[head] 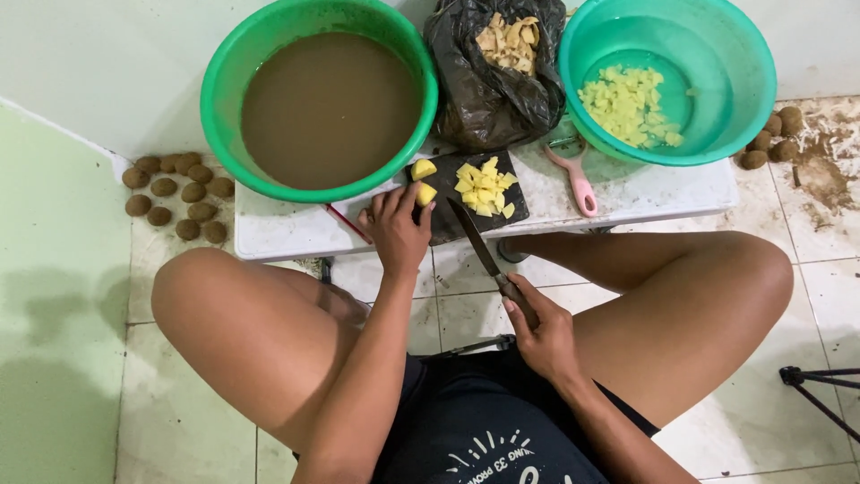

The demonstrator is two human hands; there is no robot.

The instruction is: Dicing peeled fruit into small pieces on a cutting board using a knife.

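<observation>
1. My left hand (394, 229) is pinching a peeled potato chunk (425, 193) down against the near-left edge of the dark cutting board (448, 220); the fingers are closed on it. A second chunk (423, 168) sits just behind it on the board.
2. My right hand (542, 336) is wrapped tight round the handle of the kitchen knife (475, 242), with the blade angled up toward the board and the tip just beside the held chunk.
3. Handling guess: the chunk is light and firm but wet and starchy, so probably slippery. I'd hold it from the top and far side with fingertips curled back from the blade.
4. Looks: pale yellow, smooth cut faces, roughly rounded. The pile of diced potato (485, 186) next to it has the same colour, in small cubes.
5. Around it: a green basin of muddy brown water (331, 108) sits behind left, a black bag of peelings (493, 72) in the middle, and a teal basin (717, 134) with more dice on the right. There's a pink peeler (580, 184) on the white table (269, 233) and unpeeled potatoes (179, 197) on the floor.
</observation>
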